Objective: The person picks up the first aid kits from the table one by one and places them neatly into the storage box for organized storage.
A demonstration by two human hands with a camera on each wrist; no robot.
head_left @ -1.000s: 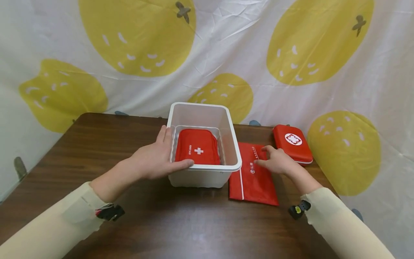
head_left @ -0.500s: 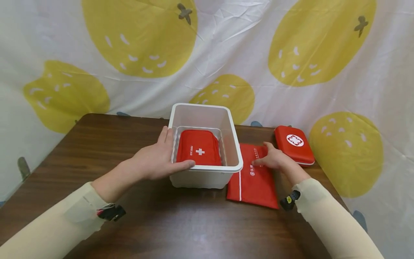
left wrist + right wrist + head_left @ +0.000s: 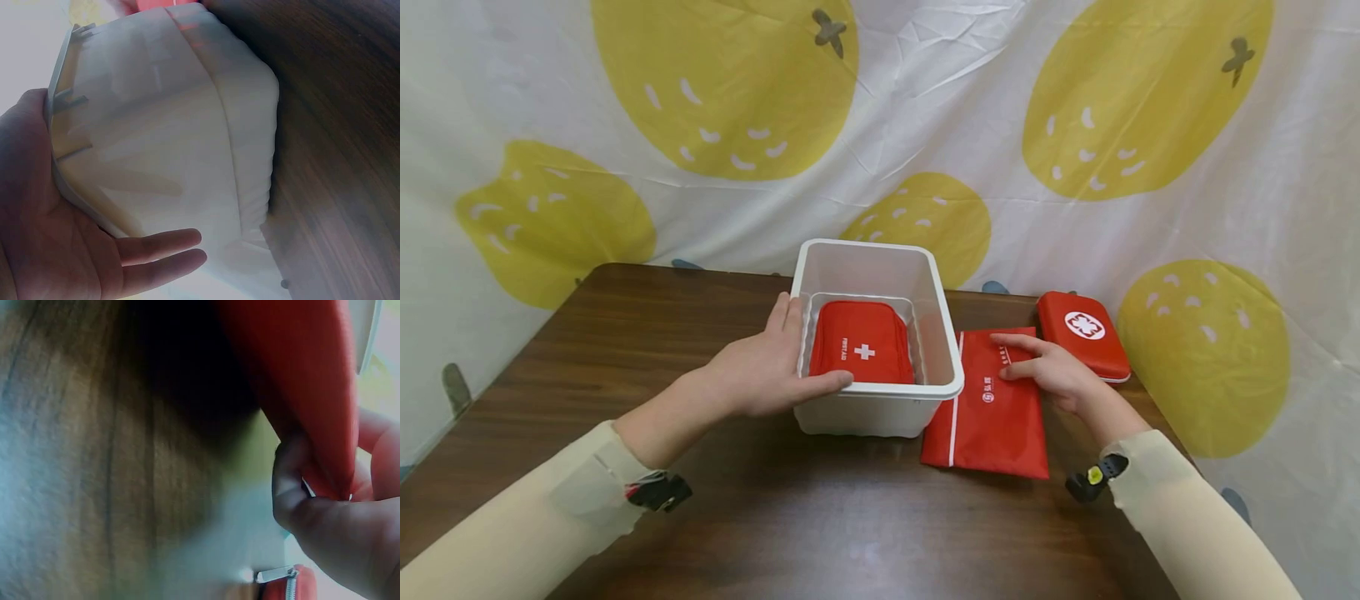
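Observation:
My left hand (image 3: 756, 371) rests against the left front corner of a white plastic bin (image 3: 871, 410). Its straight fingers lie along the outer wall, and the thumb reaches across the front rim; the left wrist view shows two fingers flat beside the bin wall (image 3: 156, 144). Inside the bin lies a red first aid pouch (image 3: 887, 333) with a white cross. My right hand (image 3: 1056, 375) pinches the right edge of a flat red pouch (image 3: 1000, 437) with a white stripe and white lettering. In the right wrist view that flat pouch (image 3: 306, 369) stands off the wooden surface, gripped between thumb and fingers.
A hard red case (image 3: 1097, 354) with a round white emblem sits at the back right corner of the brown wooden table (image 3: 820, 525). Its zipper (image 3: 275, 575) shows low in the right wrist view. A lemon-print curtain (image 3: 917, 108) hangs behind the table.
My right hand has come to grip the flat red pouch, and the pouch's right edge is raised a little. The left hand stays on the bin.

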